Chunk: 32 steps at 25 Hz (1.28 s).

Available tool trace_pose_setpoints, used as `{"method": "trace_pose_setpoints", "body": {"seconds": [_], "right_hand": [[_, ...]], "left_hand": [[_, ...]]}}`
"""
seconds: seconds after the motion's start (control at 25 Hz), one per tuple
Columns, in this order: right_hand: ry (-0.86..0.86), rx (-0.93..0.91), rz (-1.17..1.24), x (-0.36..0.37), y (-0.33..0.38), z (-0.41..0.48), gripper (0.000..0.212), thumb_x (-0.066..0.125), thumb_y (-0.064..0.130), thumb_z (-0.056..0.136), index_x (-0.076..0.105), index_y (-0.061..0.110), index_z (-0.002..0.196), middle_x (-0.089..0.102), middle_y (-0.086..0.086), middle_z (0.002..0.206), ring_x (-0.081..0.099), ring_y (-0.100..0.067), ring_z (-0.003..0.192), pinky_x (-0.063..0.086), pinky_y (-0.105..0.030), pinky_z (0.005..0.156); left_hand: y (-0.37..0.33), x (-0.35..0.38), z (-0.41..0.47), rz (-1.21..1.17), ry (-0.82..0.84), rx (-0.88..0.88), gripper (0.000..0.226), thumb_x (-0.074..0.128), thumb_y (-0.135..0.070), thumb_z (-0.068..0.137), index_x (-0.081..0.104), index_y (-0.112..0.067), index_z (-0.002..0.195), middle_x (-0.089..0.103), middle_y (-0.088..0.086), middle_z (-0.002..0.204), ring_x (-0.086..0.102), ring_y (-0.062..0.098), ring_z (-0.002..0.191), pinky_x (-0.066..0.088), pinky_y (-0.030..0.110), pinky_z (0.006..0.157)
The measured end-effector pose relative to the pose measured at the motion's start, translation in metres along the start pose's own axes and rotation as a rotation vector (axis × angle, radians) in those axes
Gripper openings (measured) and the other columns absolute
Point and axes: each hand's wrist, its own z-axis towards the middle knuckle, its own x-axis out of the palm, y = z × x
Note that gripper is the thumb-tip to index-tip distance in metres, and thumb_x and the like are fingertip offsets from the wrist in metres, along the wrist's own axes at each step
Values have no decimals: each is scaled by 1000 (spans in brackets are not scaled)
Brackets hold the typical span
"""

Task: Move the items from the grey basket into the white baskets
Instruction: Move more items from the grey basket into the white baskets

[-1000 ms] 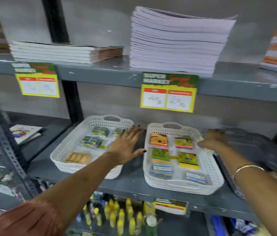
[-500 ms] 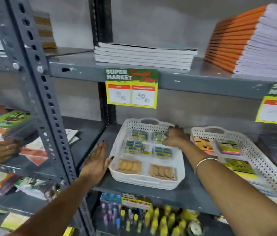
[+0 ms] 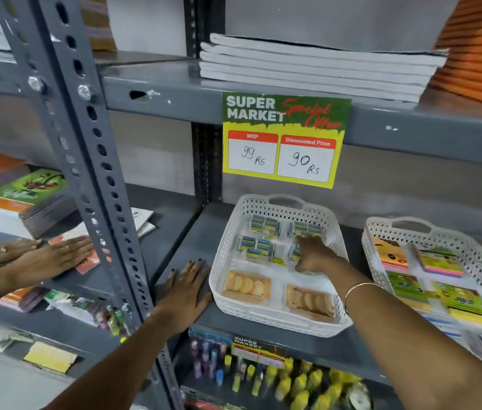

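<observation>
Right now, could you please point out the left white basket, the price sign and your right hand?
left white basket [image 3: 285,201]: head view, back handle.
price sign [image 3: 284,140]: head view, centre of card.
right hand [image 3: 315,254]: head view, back of hand.

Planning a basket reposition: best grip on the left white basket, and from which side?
Take the left white basket by the cut-out handle in its far rim, or probably easier, clamp the low near rim from the shelf front. Its walls are perforated and flared, so a pinch over the rim should hold. The left hand lies flat beside its left wall; the right hand is inside.
</observation>
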Motion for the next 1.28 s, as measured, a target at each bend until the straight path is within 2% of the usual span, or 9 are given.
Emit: {"method": "trace_pose_setpoints", "body": {"seconds": [0.2, 0.44, 0.6, 0.68, 0.76, 0.88, 1.04, 1.16, 1.28], "right_hand": [[77, -19, -25, 2, -4, 4, 88, 73, 16, 77, 22, 11, 149, 28, -15, 153, 24, -33, 142, 37, -40, 111], [86, -31, -21, 1, -6, 3, 86, 70, 9, 80, 21, 18, 150, 24, -13, 156, 24, -31, 143, 37, -39, 109], [75, -21, 20, -1, -4, -7, 97, 76, 16, 78, 14, 19, 153, 19, -13, 158, 19, -31, 146, 33, -40, 115], [-1, -23, 51, -7, -6, -16, 96, 75, 21, 79, 14, 17, 153, 19, -13, 159, 19, -31, 146, 33, -40, 115], [-126, -18, 88, -18, -15, -29, 88, 72, 22, 82, 20, 15, 152, 24, -13, 157, 22, -32, 145, 35, -41, 114], [-311, 21, 102, -36, -43, -52, 71, 65, 20, 85, 30, 13, 147, 38, -16, 146, 32, -32, 137, 41, -44, 107], [-388, 105, 155, -47, -100, -86, 60, 61, 18, 87, 38, 11, 143, 42, -16, 142, 34, -30, 135, 40, -45, 107], [-382, 158, 120, -47, -159, -115, 60, 59, 20, 90, 36, 11, 144, 39, -15, 146, 33, -30, 138, 36, -40, 109], [-342, 225, 98, -44, -234, -145, 59, 60, 23, 89, 37, 11, 142, 43, -18, 141, 40, -33, 132, 39, -39, 106]], "left_hand": [[1, 0, -1, 32, -12, -9, 66, 27, -53, 95, 3, -25, 149, -4, -4, 161, -7, 17, 148, -5, 45, 119], [2, 2, 0, 37, -32, -14, 68, 26, -55, 94, 2, -24, 149, -3, -4, 161, -7, 17, 147, -5, 45, 118], [2, 1, 2, -45, -49, -10, 66, 35, -50, 94, 11, -22, 149, 6, -1, 161, 2, 19, 148, 2, 46, 120], [-1, -6, 6, -292, -200, -71, 57, 50, -32, 93, 31, -15, 143, 28, 10, 155, 28, 27, 142, 21, 46, 118], [-4, -22, 15, -524, -382, -165, 44, 54, -15, 92, 44, -6, 133, 41, 18, 146, 46, 35, 127, 36, 46, 109], [-29, -53, 34, -607, -531, -166, 43, 56, -11, 90, 45, -4, 132, 41, 18, 143, 46, 37, 126, 37, 46, 107], [-109, -80, 51, -554, -573, 88, 44, 58, -12, 89, 47, -7, 131, 37, 14, 149, 37, 31, 136, 30, 43, 112], [-199, -75, 51, -481, -482, 301, 47, 61, -11, 86, 47, -5, 131, 38, 16, 148, 37, 33, 136, 31, 44, 112], [-302, -51, 42, -362, -363, 480, 52, 61, -21, 87, 44, -9, 134, 31, 13, 153, 31, 31, 139, 29, 46, 113]]}}
